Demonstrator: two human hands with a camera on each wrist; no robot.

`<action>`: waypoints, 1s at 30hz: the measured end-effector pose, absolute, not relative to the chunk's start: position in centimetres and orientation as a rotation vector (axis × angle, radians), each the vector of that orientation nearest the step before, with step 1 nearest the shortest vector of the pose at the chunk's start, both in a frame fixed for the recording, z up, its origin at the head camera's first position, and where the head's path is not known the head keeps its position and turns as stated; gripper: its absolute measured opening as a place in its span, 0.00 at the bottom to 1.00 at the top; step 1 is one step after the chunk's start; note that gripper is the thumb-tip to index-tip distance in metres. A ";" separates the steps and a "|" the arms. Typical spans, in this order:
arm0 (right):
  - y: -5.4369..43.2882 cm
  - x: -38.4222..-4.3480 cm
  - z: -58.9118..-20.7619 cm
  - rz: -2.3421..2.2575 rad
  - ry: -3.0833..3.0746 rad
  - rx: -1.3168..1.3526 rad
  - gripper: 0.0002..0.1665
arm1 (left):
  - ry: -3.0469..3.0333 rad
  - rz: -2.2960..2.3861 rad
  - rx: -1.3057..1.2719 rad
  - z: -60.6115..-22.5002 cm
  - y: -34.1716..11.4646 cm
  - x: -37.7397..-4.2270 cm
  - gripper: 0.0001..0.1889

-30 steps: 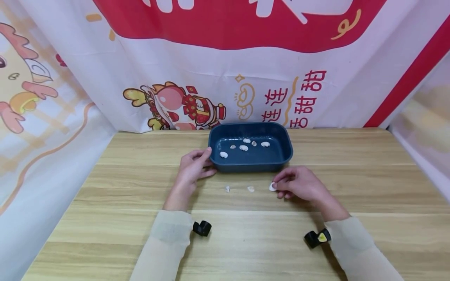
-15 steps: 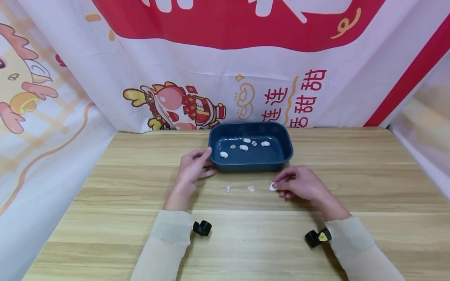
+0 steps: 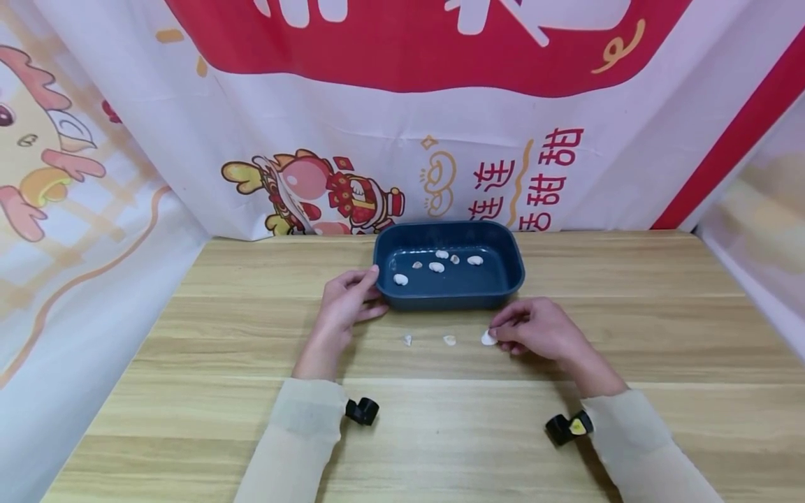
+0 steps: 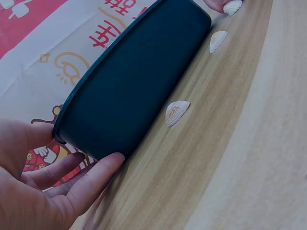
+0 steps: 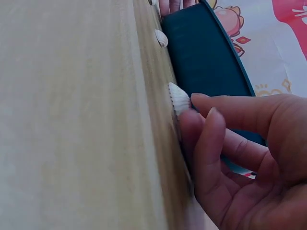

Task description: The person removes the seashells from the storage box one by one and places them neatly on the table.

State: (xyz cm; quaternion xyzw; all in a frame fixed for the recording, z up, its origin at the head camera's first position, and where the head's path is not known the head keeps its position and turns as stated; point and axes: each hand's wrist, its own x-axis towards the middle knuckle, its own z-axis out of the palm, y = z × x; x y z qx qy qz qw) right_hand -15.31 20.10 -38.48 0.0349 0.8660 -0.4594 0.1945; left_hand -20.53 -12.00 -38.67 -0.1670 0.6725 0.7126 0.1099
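Note:
My right hand (image 3: pixel 534 327) pinches a white ribbed seashell (image 3: pixel 488 338) between thumb and fingertips, low at the tabletop in front of a dark blue basin (image 3: pixel 453 302). In the right wrist view, that shell (image 5: pixel 179 98) has its narrow edge toward the wood. My left hand (image 3: pixel 344 300) holds the basin's left end, thumb at the rim and fingers against the outer wall. Two more shells lie in a row left of the pinched one: a pale, slightly yellow shell (image 3: pixel 449 340) and a smaller shell (image 3: pixel 408 340). Several white shells (image 3: pixel 437 267) and brownish ones (image 3: pixel 455 259) lie inside the basin.
The wooden table (image 3: pixel 415 433) ends at a printed cloth backdrop (image 3: pixel 377 119) right behind the basin. Black wrist cameras sit at the left cuff (image 3: pixel 363 411) and the right cuff (image 3: pixel 568 427).
Both hands stay almost in place. The right hand's fingers shift very slightly on the shell, and the whole head view moves a little.

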 end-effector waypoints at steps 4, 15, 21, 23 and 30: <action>20.5 -15.3 -37.4 -1.237 2.503 0.058 0.12 | 1.973 2.098 -0.496 -38.7 -11.9 -20.5 0.24; 20.2 -16.7 -32.1 -1.336 2.464 -0.103 0.13 | 1.980 2.100 -0.490 -38.8 -12.0 -20.6 0.24; 18.6 -19.2 -30.8 -1.327 2.475 -0.105 0.13 | 1.987 2.078 -0.495 -39.1 -12.0 -20.7 0.25; 18.3 -20.0 -30.7 -1.311 2.466 -0.103 0.14 | 1.980 2.074 -0.500 -39.1 -12.0 -20.6 0.25; 17.2 -22.3 -30.6 -1.239 2.444 -0.078 0.16 | 1.986 2.093 -0.498 -38.9 -11.9 -20.5 0.24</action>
